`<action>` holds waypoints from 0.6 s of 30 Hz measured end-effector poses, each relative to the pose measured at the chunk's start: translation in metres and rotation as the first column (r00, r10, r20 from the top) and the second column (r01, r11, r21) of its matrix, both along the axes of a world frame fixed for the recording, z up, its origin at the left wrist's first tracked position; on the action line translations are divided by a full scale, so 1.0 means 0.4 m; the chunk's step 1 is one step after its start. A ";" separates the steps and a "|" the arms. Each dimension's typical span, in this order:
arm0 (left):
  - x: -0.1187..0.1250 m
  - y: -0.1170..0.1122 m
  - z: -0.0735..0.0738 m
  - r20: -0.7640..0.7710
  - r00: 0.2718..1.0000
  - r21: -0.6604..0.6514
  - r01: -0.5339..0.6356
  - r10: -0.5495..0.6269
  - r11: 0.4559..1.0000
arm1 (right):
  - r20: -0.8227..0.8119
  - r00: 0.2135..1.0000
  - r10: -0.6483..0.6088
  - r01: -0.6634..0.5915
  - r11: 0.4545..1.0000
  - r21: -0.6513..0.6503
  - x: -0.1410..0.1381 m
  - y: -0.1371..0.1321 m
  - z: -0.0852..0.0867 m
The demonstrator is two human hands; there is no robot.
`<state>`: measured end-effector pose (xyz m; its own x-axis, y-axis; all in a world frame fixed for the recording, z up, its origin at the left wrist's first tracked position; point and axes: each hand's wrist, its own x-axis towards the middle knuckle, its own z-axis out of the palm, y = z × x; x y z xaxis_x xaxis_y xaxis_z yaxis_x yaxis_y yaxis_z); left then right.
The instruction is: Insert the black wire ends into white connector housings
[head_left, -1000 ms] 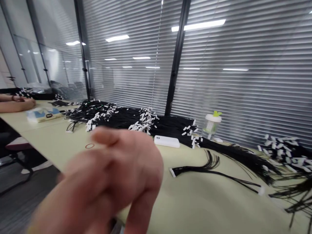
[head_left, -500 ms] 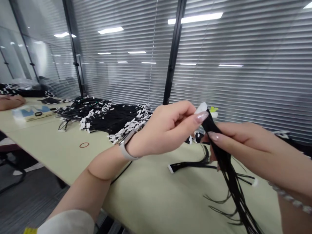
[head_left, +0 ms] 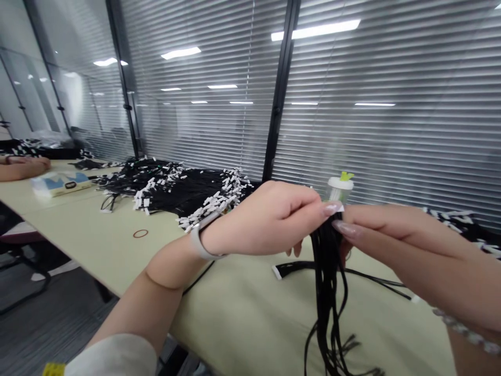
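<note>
My left hand and my right hand meet in front of me above the pale table. Both pinch the top of a bundle of thin black wires, which hangs straight down between them with loose ends spreading near the bottom edge. A white band sits on my left wrist and a beaded bracelet on my right. Another black wire bundle with a white connector lies flat on the table just behind my hands.
A large heap of black wires with white connectors covers the table's far side by the blinds. A small clear bottle with a green top stands behind my hands. A rubber band and a packet lie left. Another person's arm rests far left.
A second ago one blurred hand filled the view. Since then both hands took the wire bundle, and its connector end has dropped from raised and tilted to hanging vertically.
</note>
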<state>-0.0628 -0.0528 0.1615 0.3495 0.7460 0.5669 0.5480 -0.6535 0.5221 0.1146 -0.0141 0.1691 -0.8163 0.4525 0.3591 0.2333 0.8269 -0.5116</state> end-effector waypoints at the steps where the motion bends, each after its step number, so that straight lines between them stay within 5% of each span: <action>1: -0.001 -0.001 0.001 0.003 1.000 0.000 0.006 -0.006 1.000 | -0.014 1.000 0.004 -0.004 1.000 -0.007 -0.001 -0.001 -0.002; 8: -0.004 0.003 0.003 -0.034 0.999 0.003 0.000 0.000 1.000 | -0.001 0.991 -0.131 0.129 0.974 0.184 -0.001 -0.003 -0.013; 13: -0.008 0.002 0.007 -0.038 0.999 -0.033 0.022 -0.023 0.999 | 0.002 0.992 -0.123 0.117 0.946 0.302 -0.005 -0.001 -0.018; 18: -0.012 -0.004 0.010 0.014 0.998 -0.150 0.070 -0.069 0.986 | 0.011 0.989 -0.149 0.140 0.946 0.292 -0.007 -0.011 -0.022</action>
